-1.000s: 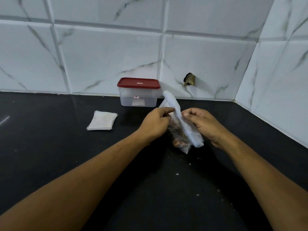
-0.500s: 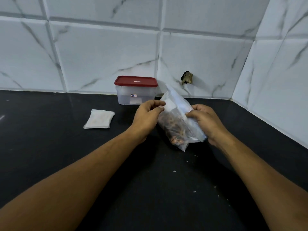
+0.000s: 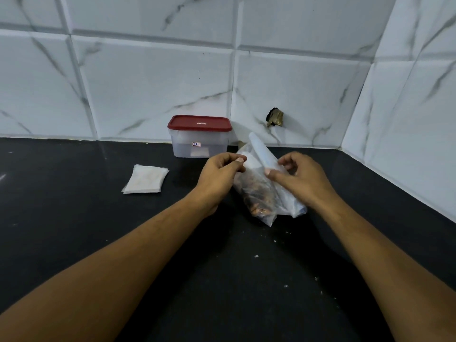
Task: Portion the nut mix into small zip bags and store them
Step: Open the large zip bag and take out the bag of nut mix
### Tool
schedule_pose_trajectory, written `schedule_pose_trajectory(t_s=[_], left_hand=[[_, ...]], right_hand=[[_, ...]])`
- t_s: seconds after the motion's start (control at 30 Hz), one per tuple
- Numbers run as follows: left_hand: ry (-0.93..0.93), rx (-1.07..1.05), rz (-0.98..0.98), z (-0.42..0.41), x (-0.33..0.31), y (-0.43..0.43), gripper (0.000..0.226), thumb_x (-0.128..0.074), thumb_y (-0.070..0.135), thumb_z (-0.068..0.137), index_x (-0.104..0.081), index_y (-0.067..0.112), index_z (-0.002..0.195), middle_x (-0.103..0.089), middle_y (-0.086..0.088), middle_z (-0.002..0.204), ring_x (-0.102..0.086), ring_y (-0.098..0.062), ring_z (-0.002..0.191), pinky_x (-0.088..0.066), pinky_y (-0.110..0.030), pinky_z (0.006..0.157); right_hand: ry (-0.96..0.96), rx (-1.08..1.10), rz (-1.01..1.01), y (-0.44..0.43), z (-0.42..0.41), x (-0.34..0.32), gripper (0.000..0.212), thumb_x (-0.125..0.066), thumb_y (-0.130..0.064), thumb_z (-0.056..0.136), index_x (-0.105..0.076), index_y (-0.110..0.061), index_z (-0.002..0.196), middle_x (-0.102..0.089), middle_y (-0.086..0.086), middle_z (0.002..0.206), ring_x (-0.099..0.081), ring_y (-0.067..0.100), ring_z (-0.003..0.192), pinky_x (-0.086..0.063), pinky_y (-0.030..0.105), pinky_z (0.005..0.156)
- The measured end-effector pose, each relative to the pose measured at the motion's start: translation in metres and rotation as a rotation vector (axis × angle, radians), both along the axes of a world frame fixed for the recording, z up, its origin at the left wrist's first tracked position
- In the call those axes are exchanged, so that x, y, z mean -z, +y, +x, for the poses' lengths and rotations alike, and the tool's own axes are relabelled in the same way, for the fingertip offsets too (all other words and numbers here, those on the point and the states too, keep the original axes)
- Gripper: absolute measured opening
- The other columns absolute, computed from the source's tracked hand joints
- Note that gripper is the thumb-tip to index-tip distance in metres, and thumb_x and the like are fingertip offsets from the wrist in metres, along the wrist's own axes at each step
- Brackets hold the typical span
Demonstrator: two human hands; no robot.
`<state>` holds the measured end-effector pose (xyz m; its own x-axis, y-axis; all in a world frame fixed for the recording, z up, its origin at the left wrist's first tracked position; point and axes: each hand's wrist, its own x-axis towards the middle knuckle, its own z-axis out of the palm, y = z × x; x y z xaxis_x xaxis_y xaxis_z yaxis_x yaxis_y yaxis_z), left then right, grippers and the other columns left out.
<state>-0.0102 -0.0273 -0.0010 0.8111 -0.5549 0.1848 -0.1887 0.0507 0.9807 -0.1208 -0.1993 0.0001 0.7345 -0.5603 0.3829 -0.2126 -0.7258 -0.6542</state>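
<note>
While its base seems to rest on the worktop, the nut bag is pinched near its top by the left hand and right hand, probably for opening; small bags are stacked to its left.

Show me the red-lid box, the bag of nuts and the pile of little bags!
box (image 3: 200,123), head view, middle of its red lid.
bag of nuts (image 3: 259,196), head view, its nut-filled middle.
pile of little bags (image 3: 146,179), head view, top bag.
</note>
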Motion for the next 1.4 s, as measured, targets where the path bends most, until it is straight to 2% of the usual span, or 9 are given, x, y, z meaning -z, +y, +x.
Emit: schedule_pose_trajectory(t_s=[0.07,0.17,0.27,0.47,0.7,0.87,0.97,1.2,1.4], left_hand=[[-0.014,-0.007,0.003,0.0,0.0,0.001,0.019,-0.059,0.024,0.103,-0.073,0.016,0.112,-0.074,-0.005,0.103,-0.053,-0.002,0.063,-0.044,-0.025,0.076],[-0.019,-0.018,-0.004,0.001,0.001,0.0,0.018,-0.061,0.027,0.102,-0.073,0.016,0.108,-0.075,-0.005,0.101,-0.054,-0.002,0.064,-0.043,-0.022,0.065],[0.105,0.044,-0.012,-0.001,-0.001,-0.001,0.021,-0.064,0.029,0.101,-0.073,0.012,0.109,-0.076,-0.006,0.104,-0.057,-0.011,0.069,-0.048,-0.024,0.058],[0.287,0.237,0.043,-0.017,-0.01,-0.007,0.03,-0.061,0.031,0.103,-0.069,0.005,0.115,-0.072,-0.009,0.104,-0.064,-0.017,0.073,-0.055,-0.028,0.058],[0.263,0.091,-0.086,-0.013,-0.011,-0.008,0.008,-0.072,0.017,0.095,-0.068,0.01,0.091,-0.07,-0.01,0.091,-0.065,-0.02,0.083,-0.059,-0.037,0.077],[0.239,0.068,-0.192,-0.01,-0.016,-0.006,0.015,-0.074,0.018,0.093,-0.064,0.008,0.099,-0.075,-0.01,0.089,-0.074,-0.019,0.077,-0.06,-0.032,0.065],[0.208,0.136,-0.227,-0.009,-0.022,-0.004,0.014,-0.068,0.017,0.097,-0.07,0.007,0.106,-0.076,-0.007,0.092,-0.073,-0.018,0.082,-0.061,-0.031,0.068],[0.166,0.15,-0.182,-0.009,-0.018,-0.003,0.019,-0.065,0.013,0.099,-0.073,0.013,0.116,-0.078,-0.004,0.106,-0.073,-0.014,0.084,-0.06,-0.029,0.074],[0.15,0.172,-0.152,-0.009,-0.019,-0.004,0.023,-0.068,0.024,0.098,-0.073,0.01,0.116,-0.077,-0.005,0.105,-0.07,-0.011,0.08,-0.058,-0.027,0.069]], right_hand=[[0.094,0.031,-0.061,0.001,-0.001,-0.001,0.051,-0.088,-0.052,0.072,-0.063,-0.028,0.109,-0.059,-0.01,0.101,-0.059,0.007,0.088,-0.05,0.031,0.071],[0.07,0.08,-0.026,0.0,-0.002,-0.004,0.035,-0.086,-0.025,0.078,-0.068,-0.023,0.108,-0.067,-0.007,0.088,-0.065,0.01,0.079,-0.05,0.029,0.067],[-0.101,0.034,0.255,-0.002,-0.003,-0.009,0.014,-0.072,-0.009,0.087,-0.074,-0.016,0.099,-0.074,-0.001,0.085,-0.07,0.015,0.078,-0.052,0.023,0.063],[-0.249,-0.25,0.714,0.013,-0.004,-0.015,0.011,-0.065,0.002,0.093,-0.071,-0.008,0.094,-0.075,0.005,0.079,-0.071,0.016,0.072,-0.058,0.027,0.062],[-0.264,-0.231,0.261,0.024,0.0,-0.009,0.015,-0.08,-0.01,0.089,-0.068,-0.016,0.096,-0.074,0.004,0.098,-0.07,0.023,0.087,-0.061,0.035,0.08],[-0.146,-0.29,-0.047,0.038,-0.008,-0.019,0.044,-0.088,-0.041,0.078,-0.063,-0.026,0.112,-0.062,-0.007,0.111,-0.061,0.004,0.094,-0.053,0.019,0.075],[-0.074,-0.198,-0.189,0.042,-0.007,-0.022,0.048,-0.088,-0.04,0.078,-0.059,-0.027,0.115,-0.061,-0.01,0.106,-0.06,0.004,0.091,-0.054,0.026,0.076],[-0.275,-0.19,0.459,0.033,-0.012,-0.031,0.006,-0.075,-0.011,0.092,-0.074,-0.015,0.096,-0.079,0.0,0.084,-0.075,0.015,0.08,-0.06,0.035,0.08],[-0.323,-0.302,0.673,0.038,-0.015,-0.033,0.017,-0.07,-0.012,0.096,-0.077,-0.017,0.081,-0.075,0.003,0.08,-0.069,0.014,0.075,-0.056,0.033,0.077]])
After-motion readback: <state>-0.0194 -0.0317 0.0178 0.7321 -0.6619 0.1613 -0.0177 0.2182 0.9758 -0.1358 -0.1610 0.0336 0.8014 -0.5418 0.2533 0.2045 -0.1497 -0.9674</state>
